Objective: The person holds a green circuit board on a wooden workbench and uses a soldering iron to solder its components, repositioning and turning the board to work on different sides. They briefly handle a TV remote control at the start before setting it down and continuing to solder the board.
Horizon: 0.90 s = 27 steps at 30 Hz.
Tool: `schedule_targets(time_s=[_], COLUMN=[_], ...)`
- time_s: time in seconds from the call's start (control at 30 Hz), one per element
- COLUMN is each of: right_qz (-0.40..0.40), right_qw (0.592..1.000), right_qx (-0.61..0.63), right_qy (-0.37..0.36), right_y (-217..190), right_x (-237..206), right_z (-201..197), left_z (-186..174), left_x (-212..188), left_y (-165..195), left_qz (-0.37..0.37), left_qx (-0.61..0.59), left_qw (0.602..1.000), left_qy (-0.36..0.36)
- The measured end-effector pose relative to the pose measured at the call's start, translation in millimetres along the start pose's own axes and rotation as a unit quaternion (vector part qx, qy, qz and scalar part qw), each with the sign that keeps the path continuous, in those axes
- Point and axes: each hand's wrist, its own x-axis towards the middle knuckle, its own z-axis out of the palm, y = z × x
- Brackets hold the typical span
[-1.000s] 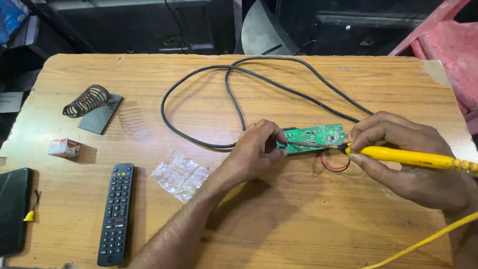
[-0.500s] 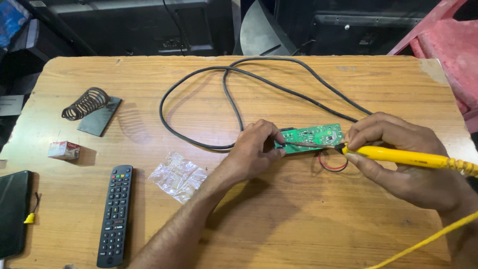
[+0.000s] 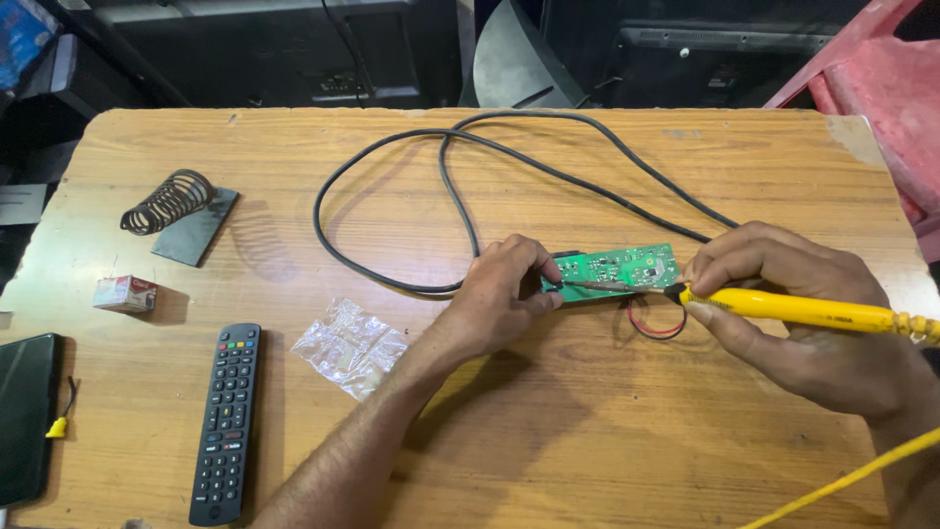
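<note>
Soldering iron (image 3: 803, 309), yellow-handled, sits pinched between thumb and fingers of the right hand (image 3: 793, 313), its tip lying across the green circuit board (image 3: 617, 269) at three o'clock from the table's (image 3: 587, 441) centre. The left hand (image 3: 504, 299) pinches the board's nine o'clock end. Steadying that end firmly and keeping the tip on one joint seems wise.

My left hand (image 3: 504, 299) covers the near end of the green circuit board (image 3: 617, 269), so I cannot see the iron's tip touching it. The yellow soldering iron (image 3: 803, 310) runs off the right edge. Board parts are too small to tell.
</note>
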Motion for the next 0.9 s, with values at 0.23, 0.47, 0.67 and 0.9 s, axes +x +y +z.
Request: schedule_targets(time_s=[0.23,0.47,0.67,0.9], right_qz=[-0.007,0.003,-0.011,-0.006], right_qw=[1.0,1.0,1.0,1.0], right_qx=[-0.003,-0.018,-0.015,-0.003], right_qy=[-0.001,-0.001,-0.006,0.002], right_y=[2.2,2.9,3.1,-2.5], right_x=[-1.1,-2.6,-2.3,-0.9], right_z=[1.0,2.1,1.7,0.6], left_z=[2.3,1.7,0.6,2.5], left_x=[-1.2,-1.7,-1.4,-5.8], left_y=[-2.2,0.1,2.3,17.6], left_qz=[0.024,0.006,0.002,0.058], left_qx=[-0.003,-0.003,-0.004,-0.01], left_qw=[1.0,1.0,1.0,0.993], left_qy=[0.018,0.006,0.012,0.101])
